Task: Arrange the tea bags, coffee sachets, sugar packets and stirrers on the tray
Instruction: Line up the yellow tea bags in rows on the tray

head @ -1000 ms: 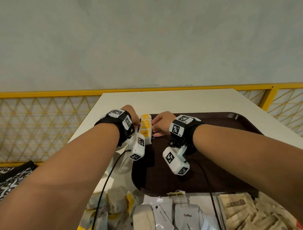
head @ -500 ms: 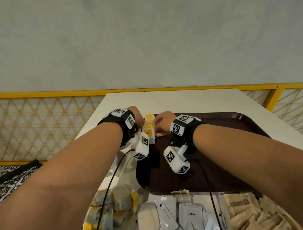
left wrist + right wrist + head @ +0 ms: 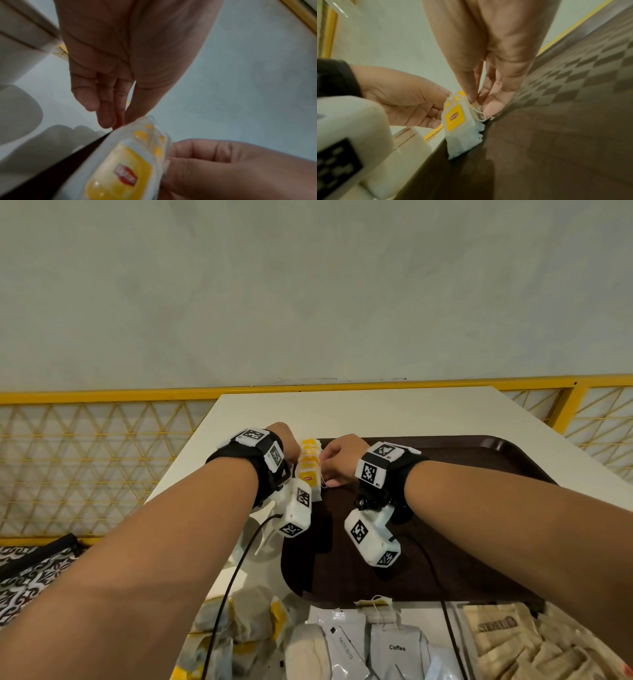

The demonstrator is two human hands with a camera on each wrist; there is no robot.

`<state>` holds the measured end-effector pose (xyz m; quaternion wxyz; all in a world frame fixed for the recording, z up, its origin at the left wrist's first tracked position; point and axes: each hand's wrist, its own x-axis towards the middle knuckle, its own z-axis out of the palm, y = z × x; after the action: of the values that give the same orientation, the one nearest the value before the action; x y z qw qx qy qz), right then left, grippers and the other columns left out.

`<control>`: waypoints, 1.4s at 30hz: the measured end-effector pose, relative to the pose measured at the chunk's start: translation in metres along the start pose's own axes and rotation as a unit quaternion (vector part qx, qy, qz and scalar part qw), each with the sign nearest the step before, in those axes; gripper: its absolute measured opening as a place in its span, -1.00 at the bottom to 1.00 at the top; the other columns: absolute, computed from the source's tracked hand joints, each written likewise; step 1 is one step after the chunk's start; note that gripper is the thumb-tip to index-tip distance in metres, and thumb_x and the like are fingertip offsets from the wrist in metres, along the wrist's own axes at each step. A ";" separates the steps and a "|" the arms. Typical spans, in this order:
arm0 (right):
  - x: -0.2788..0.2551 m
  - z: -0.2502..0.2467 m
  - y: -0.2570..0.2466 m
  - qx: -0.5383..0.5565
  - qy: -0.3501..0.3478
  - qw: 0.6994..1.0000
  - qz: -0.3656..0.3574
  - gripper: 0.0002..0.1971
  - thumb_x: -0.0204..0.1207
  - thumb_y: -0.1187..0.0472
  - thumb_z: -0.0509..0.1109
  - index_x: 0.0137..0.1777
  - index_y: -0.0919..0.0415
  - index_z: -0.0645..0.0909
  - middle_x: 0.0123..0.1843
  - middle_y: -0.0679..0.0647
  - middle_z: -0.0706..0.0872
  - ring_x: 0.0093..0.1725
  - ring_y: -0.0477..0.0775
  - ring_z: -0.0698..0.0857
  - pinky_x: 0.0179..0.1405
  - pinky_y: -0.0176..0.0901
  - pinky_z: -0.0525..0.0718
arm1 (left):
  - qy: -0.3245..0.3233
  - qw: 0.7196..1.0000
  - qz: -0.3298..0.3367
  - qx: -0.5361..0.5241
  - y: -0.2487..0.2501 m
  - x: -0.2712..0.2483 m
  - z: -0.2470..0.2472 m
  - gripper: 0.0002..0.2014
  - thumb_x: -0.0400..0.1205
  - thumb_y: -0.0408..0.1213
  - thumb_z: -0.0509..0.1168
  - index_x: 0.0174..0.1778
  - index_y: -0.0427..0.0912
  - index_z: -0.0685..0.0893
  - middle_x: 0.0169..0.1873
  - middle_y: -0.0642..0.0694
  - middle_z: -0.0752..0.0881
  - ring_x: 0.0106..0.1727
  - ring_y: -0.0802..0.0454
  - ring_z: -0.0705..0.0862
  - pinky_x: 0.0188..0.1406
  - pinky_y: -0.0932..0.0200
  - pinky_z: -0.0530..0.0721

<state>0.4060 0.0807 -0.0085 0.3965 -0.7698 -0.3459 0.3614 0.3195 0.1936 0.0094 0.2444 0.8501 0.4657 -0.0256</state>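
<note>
Nearest in the head view, loose tea bags [image 3: 239,621], white coffee sachets [image 3: 397,645] and brown sugar packets [image 3: 507,638] lie on the table [image 3: 342,412] below the dark tray [image 3: 462,542]. Farther on, at the tray's far left edge, a row of yellow-tagged tea bags [image 3: 308,467] stands between both hands. Only the wrist views show the fingers: the left hand [image 3: 406,100] has its fingers [image 3: 435,108] nearly straight and pressed together against the row's left face; the right hand [image 3: 489,70] pinches the right side with curled fingertips [image 3: 491,108], by the strings.
</note>
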 end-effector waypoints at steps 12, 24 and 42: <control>0.009 0.003 -0.010 -0.011 -0.028 0.999 0.033 -0.70 0.61 0.48 0.19 -0.29 0.18 0.56 -0.37 0.17 0.54 -0.46 -0.01 0.52 -0.68 -0.33 0.59 | -0.062 0.997 0.041 0.034 0.007 -0.028 -0.016 -0.67 0.63 -0.32 0.35 0.31 -0.29 0.65 0.21 -0.20 0.73 0.09 0.00 0.71 -0.26 0.30 0.58; 0.007 0.000 -0.010 -0.086 -0.045 0.995 0.002 -0.73 0.62 0.49 0.12 -0.12 0.31 0.65 -0.30 0.14 0.59 -0.48 0.00 0.45 -0.70 -0.39 0.50 | -0.088 0.990 0.073 0.078 0.008 -0.027 -0.017 -0.69 0.64 -0.36 0.33 0.30 -0.25 0.68 0.21 -0.20 0.73 0.17 -0.04 0.70 -0.25 0.36 0.53; -0.002 0.000 -0.010 -0.238 -0.068 0.967 -0.054 -0.64 0.56 0.58 0.16 0.26 0.44 0.65 -0.39 -0.02 0.56 -0.50 -0.13 0.45 -0.69 -0.57 0.36 | -0.060 0.994 0.061 0.061 0.004 -0.015 -0.008 -0.72 0.60 -0.36 0.34 0.22 -0.34 0.69 0.12 -0.23 0.77 0.04 -0.07 0.74 0.18 0.04 0.71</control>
<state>0.4028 0.0840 0.0011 0.1961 -0.7958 -0.4891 0.2983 0.3125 0.1835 0.0216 0.2208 0.8873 0.3949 -0.0900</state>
